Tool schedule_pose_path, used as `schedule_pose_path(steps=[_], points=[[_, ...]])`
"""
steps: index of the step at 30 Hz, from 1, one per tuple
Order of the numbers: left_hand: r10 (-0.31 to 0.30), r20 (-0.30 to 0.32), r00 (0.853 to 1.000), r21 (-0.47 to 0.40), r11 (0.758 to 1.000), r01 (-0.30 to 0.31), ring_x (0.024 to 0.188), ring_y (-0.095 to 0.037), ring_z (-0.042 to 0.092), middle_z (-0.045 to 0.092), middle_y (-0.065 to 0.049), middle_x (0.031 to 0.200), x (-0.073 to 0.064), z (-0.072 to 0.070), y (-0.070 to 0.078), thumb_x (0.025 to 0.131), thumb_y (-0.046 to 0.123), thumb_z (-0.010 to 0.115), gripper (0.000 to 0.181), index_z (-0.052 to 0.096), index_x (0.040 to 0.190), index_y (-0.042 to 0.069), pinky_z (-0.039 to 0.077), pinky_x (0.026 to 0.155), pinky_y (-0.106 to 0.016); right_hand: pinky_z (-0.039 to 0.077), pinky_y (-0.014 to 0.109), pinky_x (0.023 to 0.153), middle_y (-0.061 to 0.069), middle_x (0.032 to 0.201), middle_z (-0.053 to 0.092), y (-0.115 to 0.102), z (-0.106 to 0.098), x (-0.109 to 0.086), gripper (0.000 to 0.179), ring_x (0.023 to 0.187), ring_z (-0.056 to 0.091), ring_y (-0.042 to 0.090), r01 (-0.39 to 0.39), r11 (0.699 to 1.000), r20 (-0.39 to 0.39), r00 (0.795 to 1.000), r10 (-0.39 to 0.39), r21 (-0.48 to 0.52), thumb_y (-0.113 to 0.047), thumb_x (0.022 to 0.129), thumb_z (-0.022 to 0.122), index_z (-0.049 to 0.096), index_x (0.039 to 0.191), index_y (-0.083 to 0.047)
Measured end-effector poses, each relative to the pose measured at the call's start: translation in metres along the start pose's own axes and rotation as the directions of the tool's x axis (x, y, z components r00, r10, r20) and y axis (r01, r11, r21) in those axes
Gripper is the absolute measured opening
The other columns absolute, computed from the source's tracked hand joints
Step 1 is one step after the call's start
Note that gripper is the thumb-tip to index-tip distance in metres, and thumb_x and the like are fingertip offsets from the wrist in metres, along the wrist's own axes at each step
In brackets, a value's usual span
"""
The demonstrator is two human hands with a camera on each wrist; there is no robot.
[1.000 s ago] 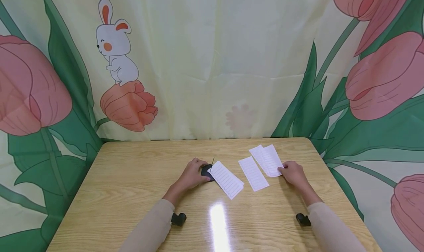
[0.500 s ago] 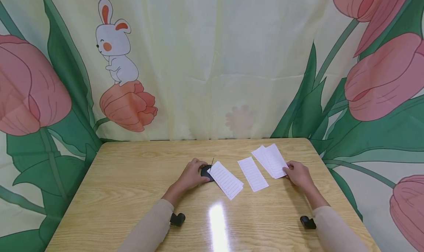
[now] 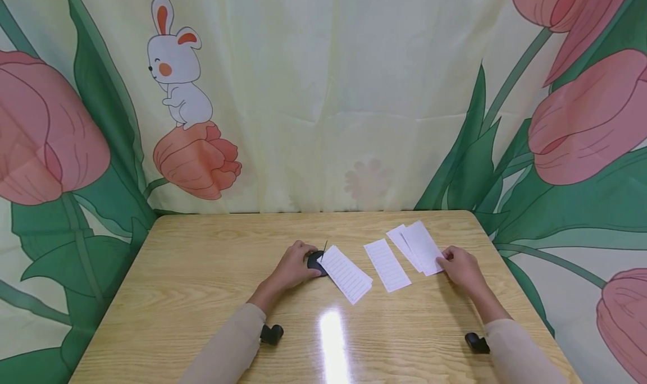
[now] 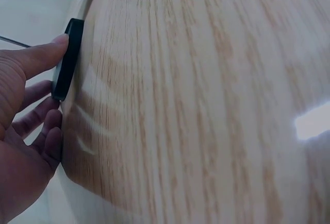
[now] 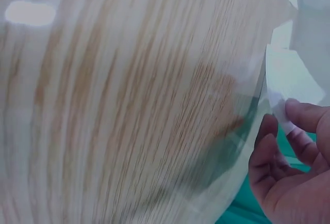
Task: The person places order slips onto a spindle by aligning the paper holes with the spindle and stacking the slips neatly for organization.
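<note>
Well, white rect. slips w/ lines, blk round base

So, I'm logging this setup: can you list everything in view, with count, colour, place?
Round flat spiked base: 1, black, table centre
Printed paper slips: at least 2, white, over base's right edge
Lone printed slip: 1, white, further right
Overlapping paper slips: at least 2, white, rightmost
Wood-grain table: 1, light brown, foreground
Rabbit-print curtain: 1, cream, behind
Left hand: 1, gripping base
Right hand: 1, pinching rightmost slip
Sleeves: 2, beige, forearms
Wrist attachments: 2, black, by cuffs
</note>
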State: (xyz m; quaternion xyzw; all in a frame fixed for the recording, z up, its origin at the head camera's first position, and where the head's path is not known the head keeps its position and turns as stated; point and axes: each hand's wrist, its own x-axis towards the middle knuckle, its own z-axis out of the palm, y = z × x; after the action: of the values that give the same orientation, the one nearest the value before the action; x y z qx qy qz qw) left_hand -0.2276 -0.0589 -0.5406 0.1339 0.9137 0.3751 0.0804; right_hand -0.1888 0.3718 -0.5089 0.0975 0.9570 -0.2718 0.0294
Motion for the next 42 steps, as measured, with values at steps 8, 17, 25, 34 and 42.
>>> schedule_pose_path(steps=[8,17,25,34,42], points=[[0.035,-0.006,0.999,-0.015,0.999,-0.035,0.108,-0.025,0.054,0.058,-0.009,0.118,0.0,0.002,-0.003,0.079,0.021,0.091,0.056,0.069,0.129,0.007,0.048,0.094,-0.042,0.047,0.038,0.073,0.019,0.094,0.064,0.007,-0.008,-0.004,0.019,0.086,0.056,0.03,0.067,0.997,-0.015,0.998,-0.068,-0.022,-0.01,0.101,0.063,0.062,0.107,0.007],[0.02,-0.004,1.0,-0.023,1.0,-0.021,0.107,-0.023,0.052,0.057,-0.008,0.118,0.001,0.002,-0.004,0.082,0.022,0.089,0.056,0.067,0.132,0.008,0.047,0.094,-0.041,0.051,0.037,0.073,0.025,0.104,0.066,0.007,-0.019,-0.008,0.023,0.092,0.061,0.033,0.074,0.997,-0.038,0.996,-0.075,-0.018,-0.011,0.103,0.061,0.064,0.115,0.009],[0.019,0.003,1.0,-0.019,1.0,-0.019,0.103,-0.022,0.051,0.056,-0.009,0.115,0.001,0.002,-0.003,0.083,0.022,0.089,0.057,0.066,0.133,0.008,0.047,0.09,-0.039,0.048,0.03,0.065,0.022,0.099,0.067,0.002,-0.03,-0.012,0.021,0.086,0.06,0.029,0.086,0.996,-0.043,0.995,-0.086,-0.004,-0.01,0.103,0.061,0.063,0.114,0.008],[0.022,-0.002,1.0,-0.055,0.998,-0.023,0.1,-0.022,0.054,0.059,-0.011,0.12,-0.003,-0.009,0.003,0.085,0.025,0.087,0.06,0.063,0.138,0.008,0.049,0.086,-0.039,0.049,0.026,0.061,0.017,0.094,0.068,-0.005,-0.034,-0.016,0.021,0.079,0.063,0.024,0.156,0.988,-0.053,0.986,-0.156,-0.001,-0.011,0.103,0.063,0.064,0.114,0.007],[0.06,-0.011,0.998,-0.08,0.995,-0.061,0.104,-0.027,0.058,0.059,-0.013,0.126,-0.005,-0.025,0.015,0.089,0.024,0.084,0.06,0.06,0.141,0.007,0.053,0.088,-0.043,0.05,0.022,0.062,0.016,0.095,0.07,-0.014,-0.043,-0.017,0.021,0.082,0.065,0.027,0.223,0.975,-0.059,0.973,-0.222,0.014,-0.01,0.102,0.063,0.065,0.116,0.005]])
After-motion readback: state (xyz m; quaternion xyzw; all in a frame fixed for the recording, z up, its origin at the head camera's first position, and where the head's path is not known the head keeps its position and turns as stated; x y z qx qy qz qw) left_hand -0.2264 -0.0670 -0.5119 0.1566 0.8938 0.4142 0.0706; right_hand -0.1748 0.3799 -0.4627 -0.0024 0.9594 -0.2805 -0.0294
